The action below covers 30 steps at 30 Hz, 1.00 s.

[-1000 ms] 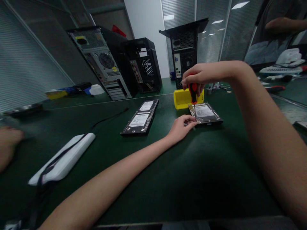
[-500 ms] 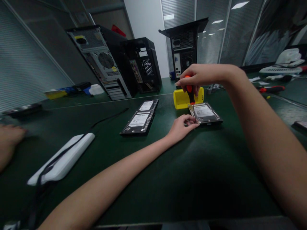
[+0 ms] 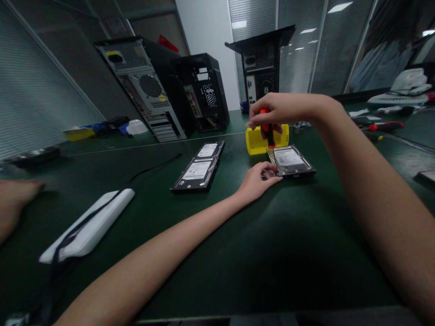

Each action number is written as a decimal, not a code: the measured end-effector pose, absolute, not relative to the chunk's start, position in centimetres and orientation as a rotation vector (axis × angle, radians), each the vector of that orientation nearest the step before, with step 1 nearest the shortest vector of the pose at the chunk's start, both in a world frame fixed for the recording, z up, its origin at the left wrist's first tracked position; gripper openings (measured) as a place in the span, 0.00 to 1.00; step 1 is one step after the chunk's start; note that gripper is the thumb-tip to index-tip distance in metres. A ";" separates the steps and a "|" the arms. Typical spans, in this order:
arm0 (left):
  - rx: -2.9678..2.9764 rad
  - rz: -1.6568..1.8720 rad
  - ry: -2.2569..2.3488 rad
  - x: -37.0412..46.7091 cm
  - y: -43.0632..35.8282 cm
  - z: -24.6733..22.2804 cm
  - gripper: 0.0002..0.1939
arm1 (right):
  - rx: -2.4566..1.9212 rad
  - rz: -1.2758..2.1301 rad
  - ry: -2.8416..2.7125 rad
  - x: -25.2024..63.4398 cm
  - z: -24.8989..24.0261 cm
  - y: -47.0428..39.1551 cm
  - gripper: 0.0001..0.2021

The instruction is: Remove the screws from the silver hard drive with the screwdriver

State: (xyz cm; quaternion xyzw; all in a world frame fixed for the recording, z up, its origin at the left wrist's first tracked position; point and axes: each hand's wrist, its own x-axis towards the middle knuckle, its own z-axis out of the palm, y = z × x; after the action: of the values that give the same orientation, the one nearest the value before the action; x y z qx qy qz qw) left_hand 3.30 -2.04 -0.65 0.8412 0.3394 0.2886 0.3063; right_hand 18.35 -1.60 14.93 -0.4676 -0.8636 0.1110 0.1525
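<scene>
A hard drive (image 3: 289, 159) with a white label lies flat on the green table. Curled at its near left corner, the fingers of my left hand (image 3: 258, 176) are closed on that edge. My right hand (image 3: 272, 112) grips a screwdriver (image 3: 270, 136) from above by its orange and black handle. The screwdriver stands nearly upright over the drive's left side; its tip is down by my left fingers, too small to make out. Right behind the drive sits a yellow plastic holder (image 3: 253, 141), partly covered by the right hand.
Two more hard drives (image 3: 197, 171) lie end to end left of centre. A white block-like object (image 3: 91, 222) with a black strap is at left, near another person's hand (image 3: 16, 199). Computer cases (image 3: 152, 90) stand at the back. Red-handled pliers (image 3: 385, 126) lie right.
My right hand has turned a little and shifted slightly left, the screwdriver handle with it. The left hand and the drive stay in place. The other person's hand has moved slightly right.
</scene>
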 end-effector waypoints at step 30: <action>2.214 0.750 0.875 3.2 -1.8 -1.0 0.15 | -1.397 0.634 -2.374 18.2 15.2 -1.7 0.19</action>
State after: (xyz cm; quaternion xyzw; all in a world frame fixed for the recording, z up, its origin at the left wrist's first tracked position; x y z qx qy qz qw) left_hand 3.17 -1.76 -1.00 0.8413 0.3325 0.2851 0.3169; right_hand 18.24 -1.65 15.23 -0.4881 -0.8294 0.2217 0.1570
